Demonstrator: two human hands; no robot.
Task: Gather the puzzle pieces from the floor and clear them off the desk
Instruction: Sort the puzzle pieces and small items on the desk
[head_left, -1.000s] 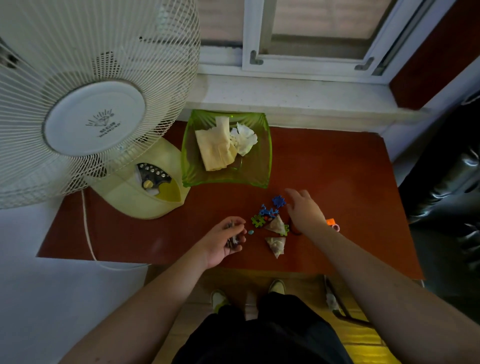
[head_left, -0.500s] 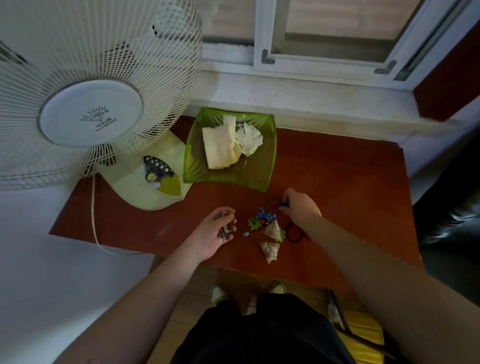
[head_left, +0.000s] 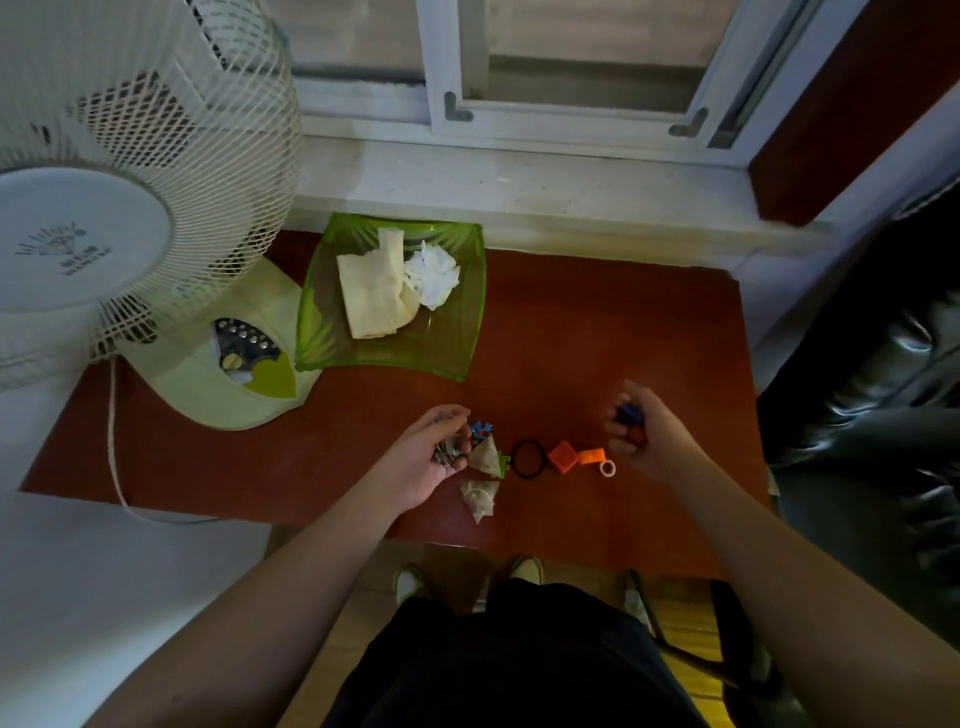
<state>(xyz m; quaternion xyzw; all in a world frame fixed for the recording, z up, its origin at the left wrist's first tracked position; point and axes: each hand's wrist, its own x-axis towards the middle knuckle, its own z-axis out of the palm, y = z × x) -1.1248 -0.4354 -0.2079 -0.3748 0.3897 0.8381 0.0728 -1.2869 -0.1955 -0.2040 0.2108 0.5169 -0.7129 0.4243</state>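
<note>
While the left hand (head_left: 423, 462) lies palm up on the red-brown table (head_left: 597, 332), its fingers (head_left: 447, 415) are curled loosely around a small heap of greyish puzzle pieces (head_left: 448, 451) cupped in the palm. Taking the black ring (head_left: 529, 457) on the table as the landmark, that hand sits to the ring's left, with a blue toothed piece (head_left: 480, 429) just past its fingertips and a beige triangular pouch (head_left: 485, 455) touching the hand's edge. A green piece (head_left: 503, 462) peeks out from under that pouch, right beside the ring. A second triangular pouch (head_left: 479, 498) lies nearer the person, below and left of the ring. Directly right of the ring sits an orange block (head_left: 563, 457), then an orange tab (head_left: 592, 456) and a small white loop (head_left: 607, 469), all in a row. Further right and slightly farther from the person, the right hand (head_left: 641, 434) is raised off the table with its fingers clenched on a dark blue piece (head_left: 627, 413); how many pieces it holds cannot be told. Beyond the ring, toward the window, stands a green dish (head_left: 457, 343) holding a folded beige cloth (head_left: 376, 296) and a crumpled white tissue (head_left: 434, 273). Far left of the ring stands a white fan (head_left: 130, 218) on its pale green base (head_left: 208, 384).
</note>
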